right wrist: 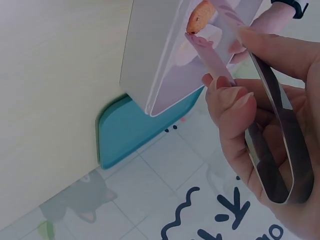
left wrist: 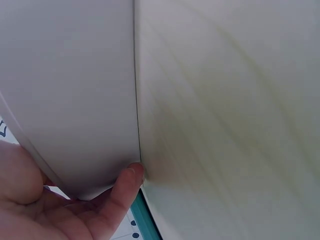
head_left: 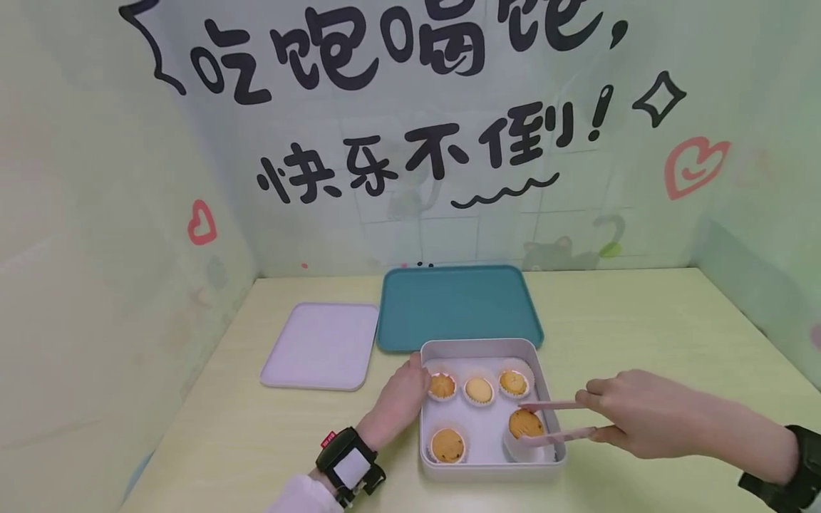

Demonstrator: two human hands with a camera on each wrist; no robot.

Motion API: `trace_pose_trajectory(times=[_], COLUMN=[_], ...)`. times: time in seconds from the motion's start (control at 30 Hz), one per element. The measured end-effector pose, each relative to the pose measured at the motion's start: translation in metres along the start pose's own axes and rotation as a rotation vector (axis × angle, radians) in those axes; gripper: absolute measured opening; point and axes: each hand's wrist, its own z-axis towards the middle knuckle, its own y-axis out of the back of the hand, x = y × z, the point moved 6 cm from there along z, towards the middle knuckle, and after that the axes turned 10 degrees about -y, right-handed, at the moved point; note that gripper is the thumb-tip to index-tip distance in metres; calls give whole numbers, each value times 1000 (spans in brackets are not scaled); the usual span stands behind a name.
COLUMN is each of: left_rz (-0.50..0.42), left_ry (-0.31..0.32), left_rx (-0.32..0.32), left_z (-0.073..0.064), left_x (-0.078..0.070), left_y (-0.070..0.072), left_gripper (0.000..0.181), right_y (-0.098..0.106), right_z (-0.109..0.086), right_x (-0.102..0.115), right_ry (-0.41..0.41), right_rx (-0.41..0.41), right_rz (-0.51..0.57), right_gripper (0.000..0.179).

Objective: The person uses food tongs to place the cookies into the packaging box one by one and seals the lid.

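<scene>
A white rectangular box (head_left: 484,442) holds several small golden-brown cakes in white paper cups. My left hand (head_left: 403,395) grips its left side, thumb at the rim; in the left wrist view a finger (left wrist: 127,187) reaches the lower edge at the corner. In my right hand (head_left: 641,413) is a pair of tongs (right wrist: 297,155), metal at the bend with pink tips. Those tips stand on either side of the front right cake (head_left: 526,423), which sits higher than the paper cup (head_left: 516,450) below it. Another cake (head_left: 447,445) lies at the front left.
Behind the box lies a teal tray (head_left: 462,303), close to its back edge. A lavender tray (head_left: 323,345) is on the table to the left. Printed walls (head_left: 417,235) enclose the table at the back and both sides.
</scene>
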Motion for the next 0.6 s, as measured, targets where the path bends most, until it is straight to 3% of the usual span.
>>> trace_pose_trajectory(times=[0.23, 0.47, 0.6], left_rz=[-21, -6, 10], left_ry=[43, 29, 20], left_rx=[10, -14, -14], left_z=[-2, -3, -4], left_x=[1, -3, -4], left_y=[-4, -4, -5], left_gripper=[17, 14, 15], right_y=[-8, -14, -17], right_z=[10, 14, 13], right_x=[10, 16, 13], right_ry=[5, 27, -9], right_rx=[67, 67, 82], right_rz=[-62, -116, -109], right_gripper=[25, 24, 26])
